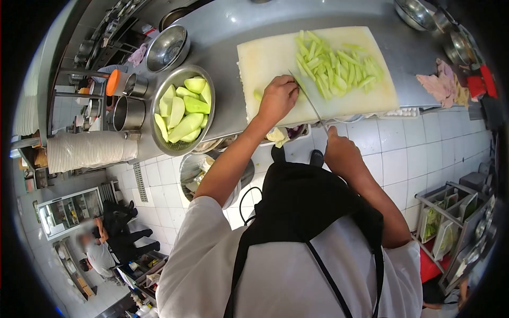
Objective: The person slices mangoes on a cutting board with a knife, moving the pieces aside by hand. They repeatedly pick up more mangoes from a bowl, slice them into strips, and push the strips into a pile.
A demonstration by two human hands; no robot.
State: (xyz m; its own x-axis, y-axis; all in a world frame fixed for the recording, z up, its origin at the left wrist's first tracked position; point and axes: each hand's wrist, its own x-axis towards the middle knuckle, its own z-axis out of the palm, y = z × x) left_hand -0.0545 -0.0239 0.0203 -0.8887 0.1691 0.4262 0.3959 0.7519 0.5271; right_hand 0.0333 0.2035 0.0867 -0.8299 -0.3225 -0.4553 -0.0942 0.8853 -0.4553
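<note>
On the steel counter lies a pale cutting board (265,58) with a pile of light green cut strips (339,69) on its right part. My right hand (342,151) is closed round the handle of a knife (308,99), whose blade slants up over the board. Beside the blade, my left hand (279,98) rests on the board with fingers bent together; what lies under them is hidden. A small green piece (258,95) is left of that hand. Further left, a steel colander (209,79) holds several peeled green pieces (186,126).
Steel bowls (167,49) and pots (129,113) stand left, near stacked plates (90,151). A pink cloth (440,85) lies at the counter's right. Below the counter edge is a bin (189,172). Other people (106,257) are at the far lower left, a rack (445,228) at right.
</note>
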